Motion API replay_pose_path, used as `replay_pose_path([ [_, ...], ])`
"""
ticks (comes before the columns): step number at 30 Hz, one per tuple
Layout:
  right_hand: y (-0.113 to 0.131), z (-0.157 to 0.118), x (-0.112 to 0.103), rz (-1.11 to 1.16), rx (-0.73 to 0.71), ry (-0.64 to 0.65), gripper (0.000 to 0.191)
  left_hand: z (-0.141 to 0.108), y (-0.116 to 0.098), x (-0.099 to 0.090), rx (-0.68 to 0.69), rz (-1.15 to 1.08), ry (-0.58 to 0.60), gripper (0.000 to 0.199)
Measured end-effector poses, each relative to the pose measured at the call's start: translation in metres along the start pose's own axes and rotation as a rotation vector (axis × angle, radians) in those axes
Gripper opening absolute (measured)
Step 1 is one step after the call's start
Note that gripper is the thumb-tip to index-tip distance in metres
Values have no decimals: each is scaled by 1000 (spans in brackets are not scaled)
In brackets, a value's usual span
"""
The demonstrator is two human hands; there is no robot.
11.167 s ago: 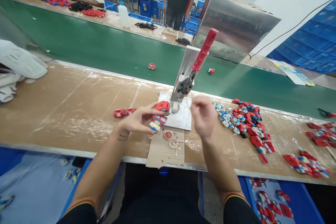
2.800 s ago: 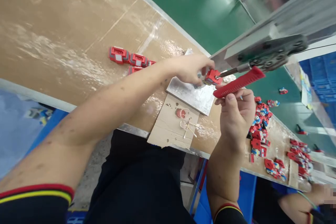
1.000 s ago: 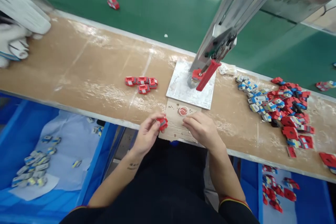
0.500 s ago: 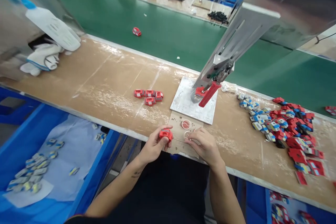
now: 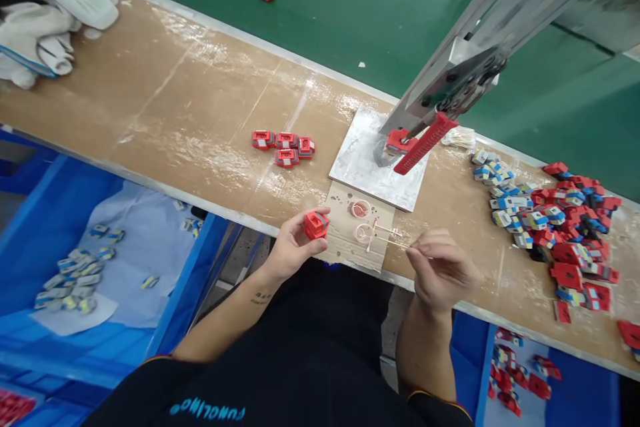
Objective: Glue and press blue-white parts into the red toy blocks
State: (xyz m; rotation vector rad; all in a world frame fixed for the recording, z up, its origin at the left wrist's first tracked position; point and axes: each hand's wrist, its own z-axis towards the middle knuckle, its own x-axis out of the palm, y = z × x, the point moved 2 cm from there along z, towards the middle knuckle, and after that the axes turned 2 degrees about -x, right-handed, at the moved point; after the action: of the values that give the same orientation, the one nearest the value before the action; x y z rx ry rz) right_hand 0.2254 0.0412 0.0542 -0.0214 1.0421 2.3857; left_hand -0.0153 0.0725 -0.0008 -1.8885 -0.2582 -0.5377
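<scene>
Curled around a red vehicle-shaped part point(image 5: 316, 225), the left hand point(image 5: 287, 252) steadies it at the bench's near edge, left of the stained cardboard point(image 5: 345, 240). Farther off, four red parts point(image 5: 287, 141) sit grouped as they were half a second ago. On the cardboard stand a cup of red liquid point(image 5: 360, 209) and, nearer, a clear cup point(image 5: 363, 233) with cotton sticks by it. Beyond, another red part point(image 5: 397, 139) remains under the red-handled clamp point(image 5: 425, 143). Rightmost of these, the right hand point(image 5: 444, 270) has drawn away from the cups and appears to pinch a thin stick point(image 5: 394, 244) between thumb and fingertip, so each hand now seems occupied, part at left, stick at right.
</scene>
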Motion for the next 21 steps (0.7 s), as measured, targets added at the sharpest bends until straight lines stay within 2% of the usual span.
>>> replay_pose_path([
  [4, 13, -1, 11, 93, 38, -162, 24, -5, 0, 5, 81, 51, 83, 46],
  [7, 19, -2, 21, 111, 61, -189, 24, -9, 1, 7, 150, 53, 158, 46],
  [13, 29, -6, 31, 157, 47, -69, 18, -14, 9, 8, 346, 146, 247, 39],
  [21, 34, -7, 37, 187, 58, 54, 16, -15, 15, 12, 494, 228, 264, 37],
])
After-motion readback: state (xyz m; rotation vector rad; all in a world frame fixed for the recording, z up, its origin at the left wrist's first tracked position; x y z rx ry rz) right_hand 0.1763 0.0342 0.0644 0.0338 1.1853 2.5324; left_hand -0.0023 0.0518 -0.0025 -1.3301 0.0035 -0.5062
